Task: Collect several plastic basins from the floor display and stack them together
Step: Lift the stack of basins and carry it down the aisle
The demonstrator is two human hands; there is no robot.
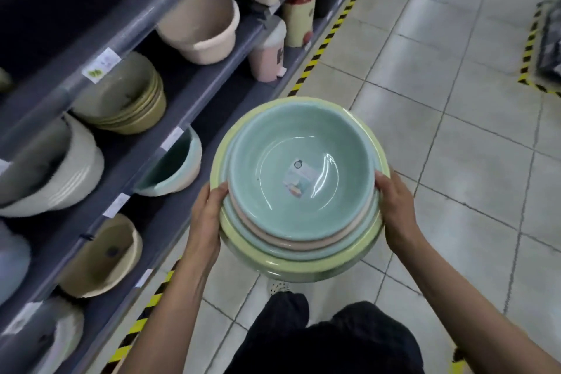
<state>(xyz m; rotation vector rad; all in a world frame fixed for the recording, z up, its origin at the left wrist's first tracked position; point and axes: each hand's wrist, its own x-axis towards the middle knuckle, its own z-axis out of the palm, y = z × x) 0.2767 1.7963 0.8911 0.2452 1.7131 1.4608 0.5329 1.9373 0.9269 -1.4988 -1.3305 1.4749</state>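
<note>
Glossy floor tiles (455, 161) are showing beneath the left hand (206, 215) and right hand (394, 203), both gripping opposite rims of smooth, round, nested plastic basins (300, 143).

Teal basin (300, 161) on top hides the insides of the rest of the basin stack (291, 266). Only rim arcs show at 6 o'clock, so can't count them for sure. Sticker (299, 181) in its btm is too small to read. Fingers of my L hand (208, 215) and R hand (394, 206) go under the rims, out of sight. Shelf tags (101, 65) at 10 o'clock are blurred, unreadable. White basin (60, 179) at 9 is cut by the edge. Black goods (549, 48) at 3 are cut off too, can't tell what they are. My shoe (277, 287) is mostly hidden under the stack.
</note>
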